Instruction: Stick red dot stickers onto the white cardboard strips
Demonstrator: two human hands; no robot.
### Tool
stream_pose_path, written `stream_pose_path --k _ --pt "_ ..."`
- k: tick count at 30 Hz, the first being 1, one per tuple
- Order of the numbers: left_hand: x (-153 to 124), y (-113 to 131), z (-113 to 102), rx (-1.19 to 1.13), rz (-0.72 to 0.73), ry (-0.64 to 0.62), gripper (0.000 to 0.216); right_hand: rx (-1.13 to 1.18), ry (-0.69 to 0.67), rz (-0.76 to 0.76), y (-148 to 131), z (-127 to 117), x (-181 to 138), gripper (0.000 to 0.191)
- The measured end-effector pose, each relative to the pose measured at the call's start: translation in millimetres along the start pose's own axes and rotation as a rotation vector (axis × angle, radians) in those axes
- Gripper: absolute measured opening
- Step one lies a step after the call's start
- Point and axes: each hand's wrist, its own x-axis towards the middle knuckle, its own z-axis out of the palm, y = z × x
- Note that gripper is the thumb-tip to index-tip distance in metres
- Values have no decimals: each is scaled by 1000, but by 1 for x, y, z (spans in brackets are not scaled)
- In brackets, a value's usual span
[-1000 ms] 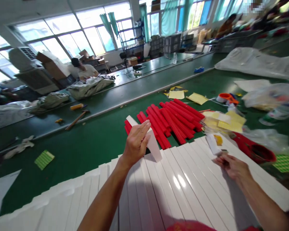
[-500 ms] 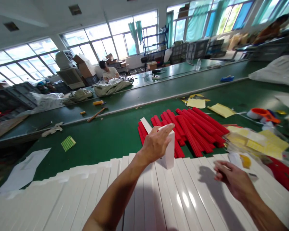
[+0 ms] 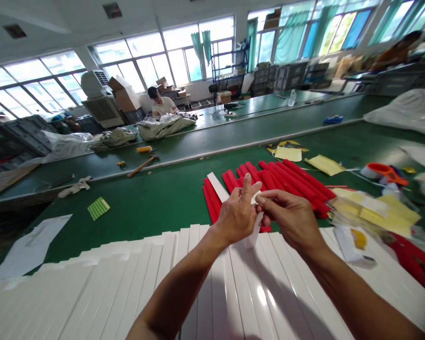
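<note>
My left hand is closed round a long white flat box, held upright over a row of several flat white boxes. My right hand has come up against the left one and pinches the top end of the same box with thumb and fingers. Beyond both hands lies a pile of several red boxes on the green table. One white strip rests on the red pile.
Yellow paper sheets and a white tape dispenser lie at the right, with an orange tape holder farther back. A green sticker sheet and white paper lie at the left. A person sits at the far table.
My right hand has left the dispenser area and moved left and up to meet my left hand on the white box. The left hand stays almost where it was.
</note>
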Motion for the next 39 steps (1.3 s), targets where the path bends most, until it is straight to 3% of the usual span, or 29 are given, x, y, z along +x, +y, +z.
stream_pose_path --k 4,10,13,18,23,26,29,32,36,39 --pt "0 2 2 -21 -14 18 90 8 37 73 -4 2 4 27" --pt "-4 1 2 -14 -7 202 91 167 -85 464 -24 0 17 30" --pt "-10 0 3 -3 -6 242 80 159 -131 567 -28 -1 22 24" --pt "-16 -3 4 28 9 176 45 198 -140 581 -21 -2 18 22" --pt "-17 -7 -1 -88 56 138 54 147 -121 394 -6 1 5 38" --pt "-19 -8 -3 -128 58 126 63 -9 -25 289 17 0 -1 43" --pt "-22 -6 -5 -136 46 130 66 -440 50 90 56 -2 -4 40" --pt "-22 1 -4 -146 48 144 65 -862 31 -97 96 -1 -8 36" --pt "-22 -4 1 -243 -10 106 66 -1079 -94 -2 113 -1 -9 36" --pt "-27 -39 12 -301 -330 142 63 -1181 -129 136 102 -6 -6 43"
